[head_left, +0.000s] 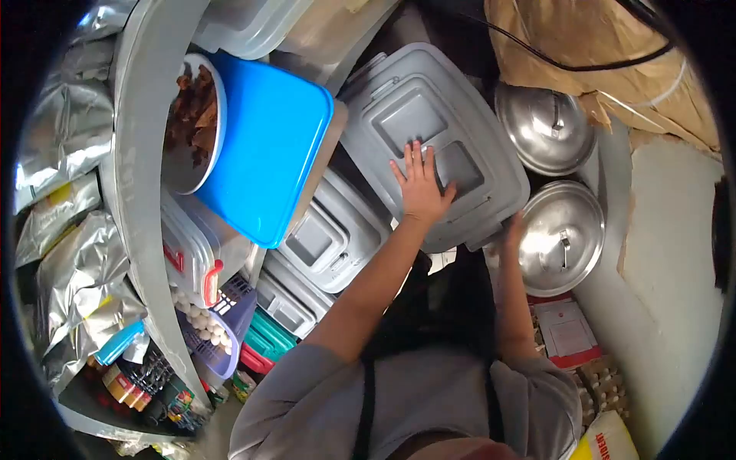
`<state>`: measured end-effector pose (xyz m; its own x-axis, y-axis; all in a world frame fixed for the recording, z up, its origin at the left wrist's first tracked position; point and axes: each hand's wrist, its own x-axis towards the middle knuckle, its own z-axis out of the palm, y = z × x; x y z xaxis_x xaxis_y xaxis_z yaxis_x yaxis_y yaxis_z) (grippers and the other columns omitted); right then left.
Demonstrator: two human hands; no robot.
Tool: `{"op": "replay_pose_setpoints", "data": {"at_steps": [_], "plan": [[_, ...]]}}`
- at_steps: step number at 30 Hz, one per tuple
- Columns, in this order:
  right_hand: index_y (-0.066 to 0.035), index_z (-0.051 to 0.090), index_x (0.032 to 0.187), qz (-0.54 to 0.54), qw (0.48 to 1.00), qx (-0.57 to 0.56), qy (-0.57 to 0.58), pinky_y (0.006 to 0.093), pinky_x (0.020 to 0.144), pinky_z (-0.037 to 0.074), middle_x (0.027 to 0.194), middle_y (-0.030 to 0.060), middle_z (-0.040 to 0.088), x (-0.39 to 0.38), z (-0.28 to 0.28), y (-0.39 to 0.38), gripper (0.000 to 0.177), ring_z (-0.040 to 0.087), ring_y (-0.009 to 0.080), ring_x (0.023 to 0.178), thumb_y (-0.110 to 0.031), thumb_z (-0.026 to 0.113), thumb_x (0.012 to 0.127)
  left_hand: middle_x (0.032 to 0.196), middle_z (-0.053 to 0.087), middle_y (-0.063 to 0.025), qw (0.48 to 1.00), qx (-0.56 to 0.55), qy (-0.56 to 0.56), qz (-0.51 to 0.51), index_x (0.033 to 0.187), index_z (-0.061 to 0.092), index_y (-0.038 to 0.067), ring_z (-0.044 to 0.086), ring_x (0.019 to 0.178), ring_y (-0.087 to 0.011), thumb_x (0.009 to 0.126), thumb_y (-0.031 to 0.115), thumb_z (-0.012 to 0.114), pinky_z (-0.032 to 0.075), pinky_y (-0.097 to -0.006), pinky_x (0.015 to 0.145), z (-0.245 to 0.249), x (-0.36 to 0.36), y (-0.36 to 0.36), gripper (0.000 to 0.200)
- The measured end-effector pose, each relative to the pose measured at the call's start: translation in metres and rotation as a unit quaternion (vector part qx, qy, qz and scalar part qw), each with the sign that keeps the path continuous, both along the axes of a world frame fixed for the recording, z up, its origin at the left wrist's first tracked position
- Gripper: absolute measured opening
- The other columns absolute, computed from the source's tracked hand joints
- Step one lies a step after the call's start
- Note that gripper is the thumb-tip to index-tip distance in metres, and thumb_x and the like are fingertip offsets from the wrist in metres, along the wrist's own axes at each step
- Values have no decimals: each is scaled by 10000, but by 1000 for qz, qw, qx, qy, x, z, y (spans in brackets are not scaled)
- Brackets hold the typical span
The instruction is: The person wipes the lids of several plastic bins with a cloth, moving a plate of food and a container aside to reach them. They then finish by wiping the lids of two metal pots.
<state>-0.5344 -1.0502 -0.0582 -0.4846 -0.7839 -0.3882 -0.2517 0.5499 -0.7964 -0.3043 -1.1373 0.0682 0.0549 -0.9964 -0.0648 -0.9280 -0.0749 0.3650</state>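
Observation:
A large grey plastic bin with a ribbed grey lid point(491, 165) lies tilted in front of me. My left hand point(423, 188) rests flat on top of the lid, fingers spread and holding nothing. At the bin's near right corner is my right hand point(512, 230), blurred and partly hidden; its fingers cannot be made out. Two round steel pot lids, an upper one point(540, 138) and a lower one point(563, 230), lie just right of the bin.
Left are a blue-lidded box point(264, 146), a white bowl of brown pieces point(218, 115), more grey bins point(330, 238) and a purple basket point(230, 330). Silver packets point(77, 268) fill the far-left shelf. Brown paper point(613, 54) and egg trays point(606, 387) are at right.

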Motion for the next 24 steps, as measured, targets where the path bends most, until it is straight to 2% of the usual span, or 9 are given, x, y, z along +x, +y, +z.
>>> {"op": "replay_pose_setpoints", "data": {"at_steps": [2,3,8,13,15,17,21,23,24], "plan": [[34,441,1133,-250,932,-33,-262,362,873,328,1117,165,476,29,-15,-9,626,448,285,1014,-503,309,839,1325,170,-196,1000,-8,-8,29,1214,317,14,98,1249,-337,664,400,570,29,-566,952,-4,-8,0,718],[34,441,1133,-256,929,-40,-264,362,873,328,1117,165,476,31,-20,-13,626,448,285,1014,-503,309,839,1320,182,-200,998,-15,-16,63,1213,320,14,105,1247,-338,679,413,556,30,-566,951,-6,-9,-3,707],[47,430,1144,-199,967,67,-146,323,882,322,1145,179,468,24,-16,-13,689,439,292,1048,-537,234,836,1304,265,-139,995,-41,-7,89,1180,386,74,184,1227,-332,798,238,453,89,-571,942,-19,-8,-9,421],[36,399,1170,-199,956,98,-193,326,867,347,1144,152,463,22,-22,-42,711,449,255,1034,-566,264,817,1298,281,-121,992,-49,-22,114,1172,394,85,197,1226,-311,812,205,432,97,-545,959,-24,0,-32,381],[18,395,1179,-105,974,135,-151,327,856,350,1154,136,458,18,-43,-58,708,445,253,1038,-574,261,814,1294,286,-117,990,-66,-27,120,1170,395,86,200,1226,-306,817,197,423,101,-536,964,-26,5,-49,371],[10,407,1168,-113,963,82,-232,328,838,358,1127,118,478,37,-1,-97,708,453,240,1022,-583,260,810,1286,298,-119,984,-95,-41,142,1165,398,90,201,1225,-308,822,205,417,110,-527,967,-29,10,-67,363],[17,462,1100,-76,952,111,-274,296,854,318,1062,147,511,40,-41,-149,678,467,243,987,-559,231,827,1272,315,-114,973,-135,-75,173,1143,415,101,211,1221,-302,831,244,391,133,-566,942,-39,29,-107,344],[11,455,1102,38,960,51,-274,284,843,322,1031,128,511,41,-67,-149,641,466,224,946,-542,279,829,1267,319,-111,970,-137,-86,179,1134,425,104,215,1217,-306,830,257,381,127,-588,934,-45,46,-121,344],[11,455,1102,34,961,51,-270,284,843,322,1031,128,511,45,-46,-143,641,466,224,946,-542,279,829,1261,326,-111,970,-131,-96,182,1127,428,99,223,1212,-309,830,259,378,130,-600,926,-46,54,-131,341]]}}
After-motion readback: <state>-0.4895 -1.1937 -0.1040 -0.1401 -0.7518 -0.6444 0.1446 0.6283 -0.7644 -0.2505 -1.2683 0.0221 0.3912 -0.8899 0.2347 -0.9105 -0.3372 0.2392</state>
